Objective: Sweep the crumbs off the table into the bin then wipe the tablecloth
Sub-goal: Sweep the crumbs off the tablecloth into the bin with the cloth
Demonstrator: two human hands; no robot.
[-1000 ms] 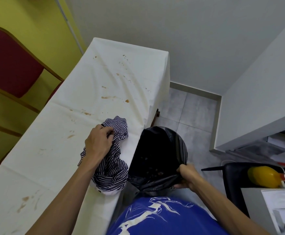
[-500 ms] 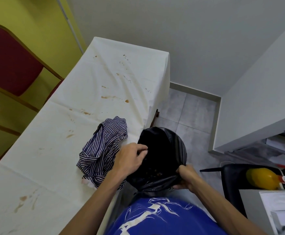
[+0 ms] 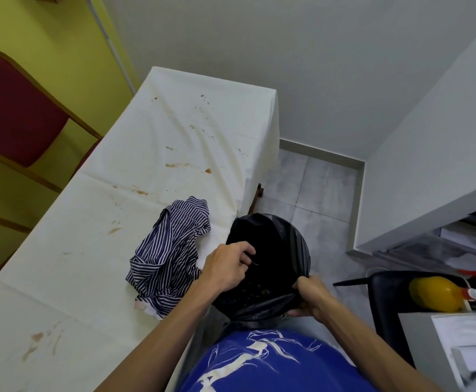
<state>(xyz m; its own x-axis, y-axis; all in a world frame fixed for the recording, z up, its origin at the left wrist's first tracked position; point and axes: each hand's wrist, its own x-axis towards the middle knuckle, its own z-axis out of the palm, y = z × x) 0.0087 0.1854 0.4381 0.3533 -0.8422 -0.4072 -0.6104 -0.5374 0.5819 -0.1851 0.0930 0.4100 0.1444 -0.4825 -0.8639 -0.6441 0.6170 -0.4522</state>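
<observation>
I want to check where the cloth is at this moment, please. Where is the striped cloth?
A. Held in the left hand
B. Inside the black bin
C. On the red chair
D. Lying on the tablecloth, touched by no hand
D: the striped cloth lies crumpled on the tablecloth near its edge, while the left hand is over the black bin and the right hand grips the bin bag's rim.

A white tablecloth (image 3: 174, 154), creased & spotted w/ brown stains, covers the long table. A crumpled blue-and-white striped cloth (image 3: 169, 250) lies near its right edge. Just beside that edge sits the bin (image 3: 282, 239), black-bag-lined, mouth open, brown crumbs (image 3: 255, 292) at the bottom.
</observation>
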